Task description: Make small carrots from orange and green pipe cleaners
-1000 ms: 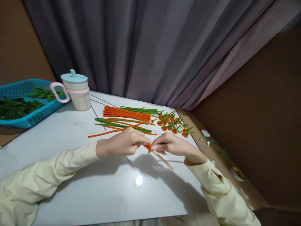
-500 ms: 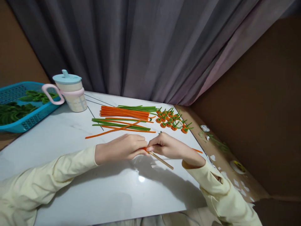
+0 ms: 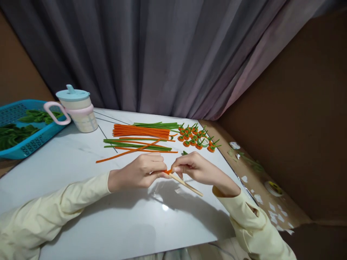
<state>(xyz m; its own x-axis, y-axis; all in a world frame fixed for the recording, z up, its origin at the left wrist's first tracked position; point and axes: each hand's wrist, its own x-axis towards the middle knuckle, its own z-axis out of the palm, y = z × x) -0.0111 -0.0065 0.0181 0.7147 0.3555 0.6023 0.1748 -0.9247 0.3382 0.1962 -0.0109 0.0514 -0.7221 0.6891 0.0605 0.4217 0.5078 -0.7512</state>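
Both hands meet over the middle of the white table (image 3: pixel 108 216). The left hand (image 3: pixel 138 171) has its fingers curled, with thumb and forefinger pressed together on the near end of a short orange pipe cleaner (image 3: pixel 168 171). The right hand (image 3: pixel 196 168) faces it, fingers bent and its fingertips (image 3: pixel 176 169) pinching the same orange piece from the other side. That piece sits right between the 2 sets of fingertips, only a small bit of it showing, at the top end of a thin wooden stick (image 3: pixel 187 185). The stick slants down and away toward the person's right, passing under the right hand, with its lower end over the table; whether that end touches the surface cannot be told.

Beyond the hands lie loose orange stems (image 3: pixel 141 130) in a bundle and green stems (image 3: pixel 137 145) beside them, with 1 long orange stem crossing the green ones. To the right of these is a cluster of small finished orange-and-green pieces (image 3: pixel 196 139). A lidded cup with a pink handle (image 3: pixel 77 110) stands at the far left, just beside a blue basket (image 3: pixel 32 142) holding green pieces.
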